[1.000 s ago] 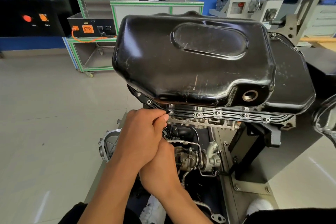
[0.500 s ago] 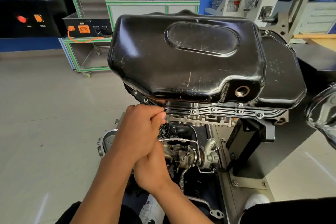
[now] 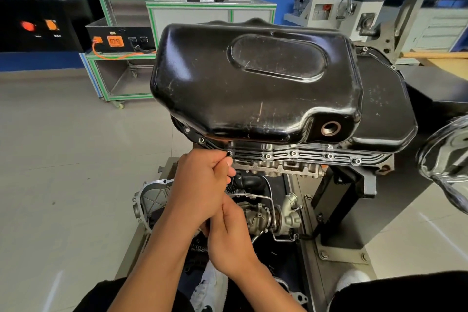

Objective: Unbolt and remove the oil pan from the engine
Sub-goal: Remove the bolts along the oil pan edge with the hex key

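Note:
The black oil pan (image 3: 228, 88) sits on top of the upturned engine, its flange facing me. A row of small bolts (image 3: 293, 153) runs along the flange, and an open drain hole (image 3: 330, 128) shows at the pan's right corner. My left hand (image 3: 200, 185) is at the flange's left end, thumb and forefinger pinched on one bolt (image 3: 229, 153). My right hand (image 3: 228, 238) is curled just under the left hand and touches it. What it holds, if anything, is hidden.
Below the flange hang the turbocharger (image 3: 263, 218) and thin pipes. The grey engine stand (image 3: 336, 210) rises at the right. A shiny metal wheel (image 3: 445, 159) juts in at the right edge. A green-framed cart (image 3: 121, 76) stands behind on the left, on tiled floor.
Both hands stay at the same flange bolt. Only the view has shifted slightly, so the pan and hands sit a little further left and higher.

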Demonstrator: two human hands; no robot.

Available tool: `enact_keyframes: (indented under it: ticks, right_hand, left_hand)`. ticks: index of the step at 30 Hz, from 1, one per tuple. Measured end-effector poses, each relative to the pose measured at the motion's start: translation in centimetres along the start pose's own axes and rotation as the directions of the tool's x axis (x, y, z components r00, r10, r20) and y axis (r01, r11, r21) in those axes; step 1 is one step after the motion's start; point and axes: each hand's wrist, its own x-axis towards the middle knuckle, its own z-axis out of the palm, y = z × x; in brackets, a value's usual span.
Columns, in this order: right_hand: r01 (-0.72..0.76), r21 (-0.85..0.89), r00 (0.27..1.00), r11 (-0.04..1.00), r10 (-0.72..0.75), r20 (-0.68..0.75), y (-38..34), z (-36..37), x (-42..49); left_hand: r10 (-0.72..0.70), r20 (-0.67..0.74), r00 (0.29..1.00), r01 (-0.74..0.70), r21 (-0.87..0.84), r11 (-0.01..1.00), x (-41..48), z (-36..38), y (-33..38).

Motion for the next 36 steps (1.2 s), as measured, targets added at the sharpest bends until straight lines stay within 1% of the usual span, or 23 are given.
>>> enact_keyframes:
  ticks: [4,8,10,11,12,14,15,16,17,18,23,26,28,30,31,32,34,35,36]
  right_hand:
    - [-0.026,-0.055,0.999,0.998,0.028,0.041,-0.2,-1.8,-0.3]
    - [-0.025,-0.245,0.987,0.969,0.064,0.150,-1.5,-5.3,-0.4]
    - [-0.026,-0.353,0.983,0.935,0.089,0.163,-2.9,-8.2,0.0]
    - [-0.017,-0.401,0.983,0.916,0.089,0.161,-3.9,-9.8,0.5]
    - [0.008,-0.450,0.986,0.893,0.067,0.150,-4.9,-11.2,1.1]
    - [0.085,-0.560,0.996,0.824,-0.048,0.080,-6.6,-13.1,2.3]
    - [0.111,-0.607,0.993,0.787,-0.110,0.039,-7.1,-13.4,2.6]
    - [0.125,-0.640,0.988,0.758,-0.151,0.014,-7.3,-13.3,2.7]
    - [0.137,-0.659,0.984,0.739,-0.180,0.004,-7.2,-12.9,2.4]
    - [0.148,-0.670,0.979,0.727,-0.203,-0.004,-7.0,-12.6,2.0]
    - [0.185,-0.658,0.953,0.730,-0.298,-0.063,-5.4,-12.5,1.1]
    - [0.198,-0.635,0.951,0.747,-0.304,-0.060,-4.9,-12.5,1.3]
    - [0.250,-0.603,0.936,0.758,-0.348,-0.050,-5.0,-12.7,1.4]
    - [0.304,-0.588,0.920,0.749,-0.391,-0.022,-5.0,-13.6,1.3]
    - [0.296,-0.595,0.930,0.747,-0.368,0.001,-4.8,-14.2,1.0]
    - [0.269,-0.606,0.949,0.749,-0.314,0.033,-4.4,-14.7,0.4]
    - [0.212,-0.626,0.977,0.750,-0.176,0.120,-3.5,-15.3,-1.0]
    - [0.194,-0.624,0.980,0.757,-0.118,0.162,-3.1,-15.2,-1.8]
    - [0.183,-0.612,0.978,0.769,-0.080,0.193,-2.9,-15.0,-2.5]
  left_hand:
    - [-0.048,-0.031,0.998,0.046,-0.075,0.996,-0.3,0.6,0.2]
    - [-0.169,-0.050,0.984,0.154,-0.229,0.961,-0.7,1.5,1.0]
    - [-0.245,-0.032,0.969,0.221,-0.326,0.919,-0.8,2.1,1.7]
    - [-0.304,-0.001,0.953,0.275,-0.419,0.865,-0.8,2.2,2.1]
    - [-0.371,0.050,0.927,0.338,-0.539,0.772,-0.7,2.3,2.5]
    - [-0.480,0.184,0.858,0.436,-0.754,0.491,-0.5,2.2,3.2]
    - [-0.502,0.234,0.833,0.448,-0.817,0.363,-0.5,2.2,3.4]
    - [-0.513,0.258,0.819,0.444,-0.851,0.280,-0.5,2.3,3.6]
    - [-0.523,0.259,0.812,0.432,-0.869,0.240,-0.7,2.4,3.6]
    - [-0.532,0.241,0.812,0.412,-0.882,0.230,-0.9,2.7,3.7]
    - [-0.574,0.095,0.813,0.316,-0.901,0.298,-1.5,3.8,3.9]
    - [-0.547,0.027,0.837,0.259,-0.900,0.351,-1.7,4.2,4.0]
    - [-0.490,-0.036,0.871,0.202,-0.883,0.423,-2.0,4.6,4.1]
    - [-0.417,-0.092,0.904,0.153,-0.842,0.518,-2.4,5.3,4.2]
    - [-0.384,-0.112,0.917,0.146,-0.801,0.581,-2.7,5.6,4.1]
    - [-0.340,-0.139,0.930,0.138,-0.727,0.673,-3.0,6.0,4.0]
    - [-0.171,-0.165,0.971,0.071,-0.487,0.871,-3.4,6.6,3.7]
    - [-0.089,-0.149,0.985,0.029,-0.363,0.931,-3.6,6.9,3.7]
    - [-0.036,-0.133,0.990,-0.002,-0.273,0.962,-3.8,7.0,3.7]
